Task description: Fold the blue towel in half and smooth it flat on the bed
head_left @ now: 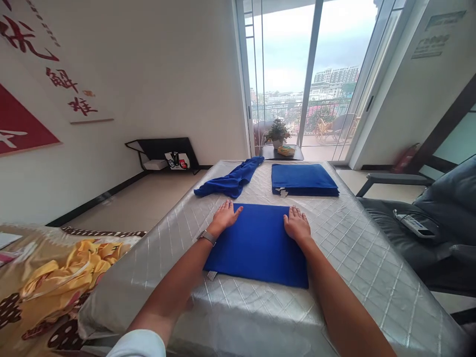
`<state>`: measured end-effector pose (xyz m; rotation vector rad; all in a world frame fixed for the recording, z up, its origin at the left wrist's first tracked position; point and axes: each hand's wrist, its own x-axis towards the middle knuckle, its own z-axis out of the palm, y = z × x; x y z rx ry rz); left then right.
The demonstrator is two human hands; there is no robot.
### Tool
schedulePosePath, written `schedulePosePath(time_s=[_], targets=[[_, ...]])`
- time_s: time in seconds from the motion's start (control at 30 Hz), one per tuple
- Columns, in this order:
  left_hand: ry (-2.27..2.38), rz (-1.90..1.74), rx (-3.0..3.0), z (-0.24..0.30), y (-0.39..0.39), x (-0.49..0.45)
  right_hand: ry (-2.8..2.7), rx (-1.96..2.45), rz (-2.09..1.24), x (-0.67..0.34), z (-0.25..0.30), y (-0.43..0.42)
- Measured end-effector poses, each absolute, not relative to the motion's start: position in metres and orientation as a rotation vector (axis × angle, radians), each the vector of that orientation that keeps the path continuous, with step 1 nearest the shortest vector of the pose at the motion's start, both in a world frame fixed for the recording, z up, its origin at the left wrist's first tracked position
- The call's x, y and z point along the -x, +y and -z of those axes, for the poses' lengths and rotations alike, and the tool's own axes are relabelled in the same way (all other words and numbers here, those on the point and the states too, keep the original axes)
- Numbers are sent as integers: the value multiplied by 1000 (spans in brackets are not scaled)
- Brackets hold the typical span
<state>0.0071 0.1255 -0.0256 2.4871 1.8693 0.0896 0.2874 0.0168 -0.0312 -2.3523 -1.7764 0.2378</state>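
A folded blue towel [258, 245] lies flat on the silver quilted mattress [357, 248] in front of me. My left hand [224, 216] rests flat on the towel's far left corner, fingers spread and open. My right hand [296, 224] lies flat on its far right corner, fingers stretched out. A watch sits on my left wrist. Farther away, a neat stack of folded blue towels [303, 179] lies at the right and a crumpled blue towel [230, 179] at the left.
A dark recliner [439, 218] with a remote [414, 224] stands right of the mattress. A patterned blanket [55, 277] lies at the left. Beyond are a small table with a potted plant [277, 133], glass balcony doors and a black rack [163, 151] by the wall.
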Motion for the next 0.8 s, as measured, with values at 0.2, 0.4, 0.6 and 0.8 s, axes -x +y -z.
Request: schedulePosePath(time_s=[0.2, 0.4, 0.6, 0.8], targets=[[1297, -309, -2802, 28, 91, -119, -1771, 2340, -182, -287, 33, 15], [977, -531, -2847, 43, 72, -193, -1880, 2346, -117, -289, 32, 9], [1157, -420, -2789, 52, 86, -162, -1827, 2357, -146, -287, 31, 13], [1397, -330, -2670, 45, 105, -103, -1798, 2364, -170, -287, 31, 15]])
